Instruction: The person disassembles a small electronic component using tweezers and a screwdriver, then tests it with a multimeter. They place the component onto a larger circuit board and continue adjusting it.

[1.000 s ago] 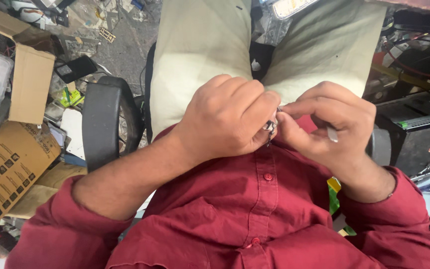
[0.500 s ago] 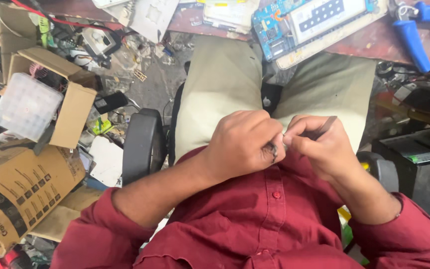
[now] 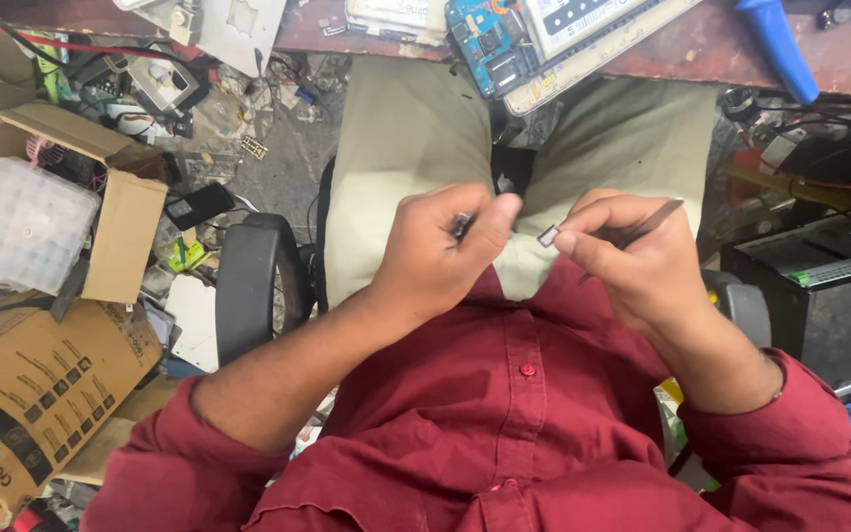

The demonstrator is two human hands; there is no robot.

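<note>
A small dark metal part (image 3: 462, 225) is pinched between the thumb and curled fingers of the left hand (image 3: 443, 251), above the lap of the beige cloth trousers (image 3: 396, 148). The right hand (image 3: 632, 261) is closed around slim grey metal tweezers (image 3: 632, 229), at whose tip a tiny pale rectangular chip (image 3: 549, 235) is gripped, just beside the left thumb. A blue circuit board (image 3: 492, 39) lies on the worn reddish wooden bench edge (image 3: 701, 61) above.
</note>
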